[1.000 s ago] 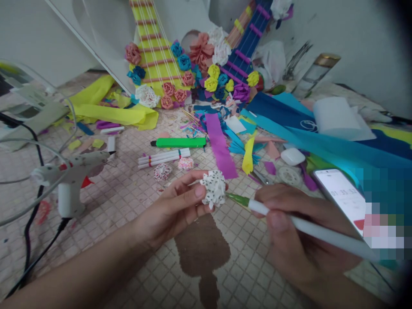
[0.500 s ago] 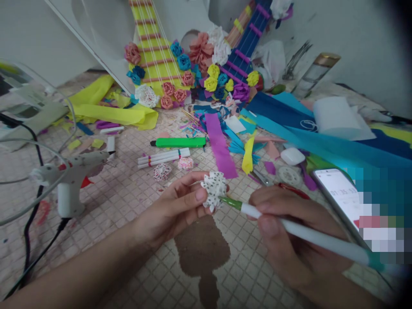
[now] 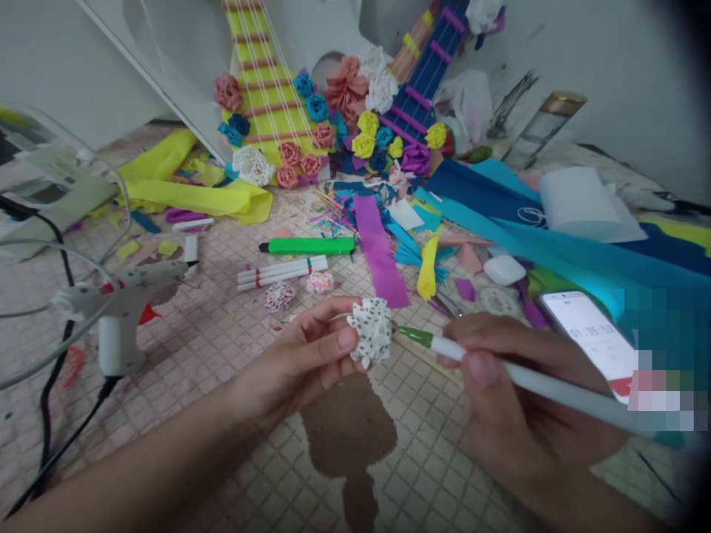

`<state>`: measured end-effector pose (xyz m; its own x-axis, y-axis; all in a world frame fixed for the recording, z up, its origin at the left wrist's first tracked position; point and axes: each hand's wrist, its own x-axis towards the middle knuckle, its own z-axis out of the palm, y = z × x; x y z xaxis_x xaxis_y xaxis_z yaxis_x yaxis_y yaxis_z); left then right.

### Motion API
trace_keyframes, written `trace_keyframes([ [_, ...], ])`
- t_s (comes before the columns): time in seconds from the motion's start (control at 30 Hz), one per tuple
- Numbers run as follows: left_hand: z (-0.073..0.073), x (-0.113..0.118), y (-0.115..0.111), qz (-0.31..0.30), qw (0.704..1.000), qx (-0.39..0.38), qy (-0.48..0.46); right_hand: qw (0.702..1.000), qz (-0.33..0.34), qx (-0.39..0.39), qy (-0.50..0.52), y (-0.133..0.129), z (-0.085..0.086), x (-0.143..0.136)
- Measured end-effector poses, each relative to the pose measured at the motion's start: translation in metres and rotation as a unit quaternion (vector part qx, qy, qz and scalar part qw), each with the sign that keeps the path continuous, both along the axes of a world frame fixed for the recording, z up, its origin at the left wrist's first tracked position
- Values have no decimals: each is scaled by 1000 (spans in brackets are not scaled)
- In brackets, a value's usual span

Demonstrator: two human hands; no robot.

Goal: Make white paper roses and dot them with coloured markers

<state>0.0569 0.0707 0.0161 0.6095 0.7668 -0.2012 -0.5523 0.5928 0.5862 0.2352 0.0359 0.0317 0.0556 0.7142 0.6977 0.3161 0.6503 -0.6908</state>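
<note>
My left hand (image 3: 316,344) is closed round the base of a white crepe paper flower (image 3: 373,329), which is speckled with dark green dots. From the right, my right hand (image 3: 516,385) grips a white marker pen (image 3: 561,389) with a green tip section pointing at the flower. A small gap shows between the pen's tip and the petals. Beyond my left hand lie a dark-dotted paper flower (image 3: 280,296) and a pink-dotted one (image 3: 320,281), near several white markers (image 3: 283,272).
At the left a glue gun (image 3: 122,311) stands among cables. A lit phone (image 3: 589,337) lies at the right. Behind are a green cutter (image 3: 308,245), a purple paper strip (image 3: 381,252), scissors (image 3: 447,303), blue crepe paper (image 3: 500,222) and a yellow flower-trimmed paper guitar (image 3: 272,96).
The marker and my right hand have drawn back to the right, so the green tip has come off the flower. My left hand and the flower are nearly unmoved.
</note>
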Motion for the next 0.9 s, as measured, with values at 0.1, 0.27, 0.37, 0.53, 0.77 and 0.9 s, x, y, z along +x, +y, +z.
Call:
trace_keyframes([
  [0.1, 0, 1, 0, -1, 1000, 5, 3, 999, -4, 26, 19, 0, -1, 0],
  [0.27, 0, 3, 0, -10, 1000, 19, 13, 998, 36, 27, 36, 0, 0, -1],
  [0.37, 0, 3, -1, -9, 1000, 13, 22, 998, 58, 11, 18, 1, 1, -3],
  [0.53, 1, 2, -1, -12, 1000, 20, 8, 998, 60, 25, 16, -1, 4, -4],
  [0.77, 2, 3, -1, -4, 1000, 16, 25, 994, 81, -7, -74, -4, 11, -2],
  [0.9, 1, 3, -1, 0, 999, 16, 28, 996, 50, -11, -69, -6, 13, -4],
])
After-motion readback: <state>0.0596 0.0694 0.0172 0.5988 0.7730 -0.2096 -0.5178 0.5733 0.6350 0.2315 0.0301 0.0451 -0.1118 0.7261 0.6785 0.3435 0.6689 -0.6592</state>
